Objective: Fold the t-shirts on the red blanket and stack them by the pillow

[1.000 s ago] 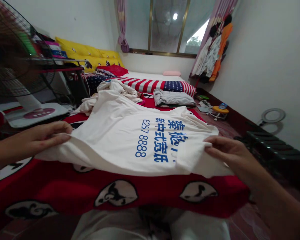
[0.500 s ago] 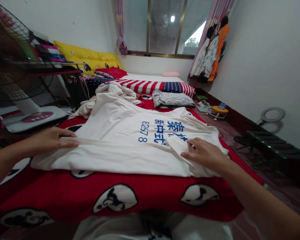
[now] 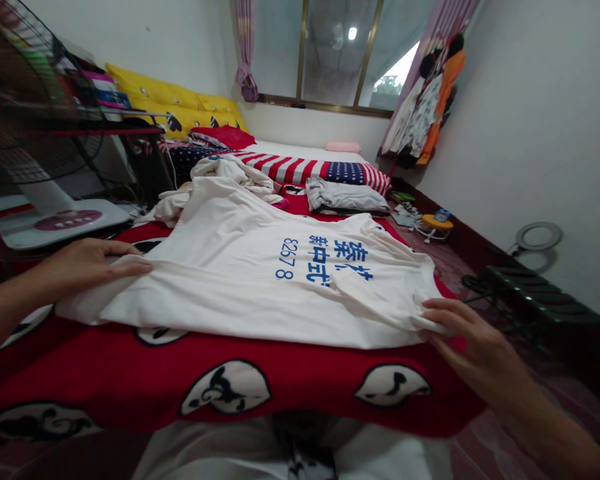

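Observation:
A white shirt (image 3: 240,293) with blue printed characters and digits lies spread on a red blanket (image 3: 320,380) patterned with black and white shapes. Its near side is folded over toward the print. My left hand (image 3: 95,267) pinches the fold at the shirt's left end. At the right end, my right hand (image 3: 473,337) grips the shirt's edge between thumb and fingers. A sleeve lies folded across part of the print.
Behind the shirt are a crumpled cream cloth (image 3: 230,175) and a folded grey garment (image 3: 345,197). A fan (image 3: 55,207) stands at the left. A dark bench (image 3: 545,293) and a yellow stool (image 3: 437,223) are at the right.
My right hand has moved right, from the folded sleeve to the shirt's right end, and now grips the edge there. My left hand keeps its hold; the view has shifted slightly.

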`<move>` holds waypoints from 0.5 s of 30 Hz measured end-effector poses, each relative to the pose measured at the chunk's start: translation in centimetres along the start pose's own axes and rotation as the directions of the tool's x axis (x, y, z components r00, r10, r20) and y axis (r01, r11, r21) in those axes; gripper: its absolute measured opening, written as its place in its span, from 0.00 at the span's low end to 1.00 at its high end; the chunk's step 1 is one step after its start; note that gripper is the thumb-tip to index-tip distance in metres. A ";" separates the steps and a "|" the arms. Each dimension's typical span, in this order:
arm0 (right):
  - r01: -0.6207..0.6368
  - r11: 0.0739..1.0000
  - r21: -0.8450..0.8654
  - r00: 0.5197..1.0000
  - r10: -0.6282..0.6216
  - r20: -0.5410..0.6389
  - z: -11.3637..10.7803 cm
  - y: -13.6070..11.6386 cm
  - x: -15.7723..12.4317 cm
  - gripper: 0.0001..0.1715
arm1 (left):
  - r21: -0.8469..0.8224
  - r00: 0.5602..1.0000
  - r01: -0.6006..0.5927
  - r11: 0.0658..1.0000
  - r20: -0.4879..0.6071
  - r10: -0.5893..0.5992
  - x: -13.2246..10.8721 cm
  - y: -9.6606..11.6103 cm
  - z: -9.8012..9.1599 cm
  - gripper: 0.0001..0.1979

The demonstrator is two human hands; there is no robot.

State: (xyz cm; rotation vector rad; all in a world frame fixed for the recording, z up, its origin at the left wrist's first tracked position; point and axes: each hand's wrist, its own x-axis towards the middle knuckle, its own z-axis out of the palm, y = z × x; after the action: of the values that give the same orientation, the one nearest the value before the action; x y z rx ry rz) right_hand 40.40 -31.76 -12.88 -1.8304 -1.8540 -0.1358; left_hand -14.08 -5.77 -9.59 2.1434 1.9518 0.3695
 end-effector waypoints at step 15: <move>-0.591 0.410 0.695 0.728 0.641 0.242 -0.8 4.6 1.4 0.17 | 0.173 0.999 0.044 0.984 -0.005 -0.044 0.7 -0.3 0.2 0.38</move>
State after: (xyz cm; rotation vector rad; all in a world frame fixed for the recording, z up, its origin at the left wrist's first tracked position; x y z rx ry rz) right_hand 45.06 -30.48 -12.90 -1.7002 -0.8079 0.7355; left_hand -14.23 -5.05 -9.82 2.1981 2.0985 0.2006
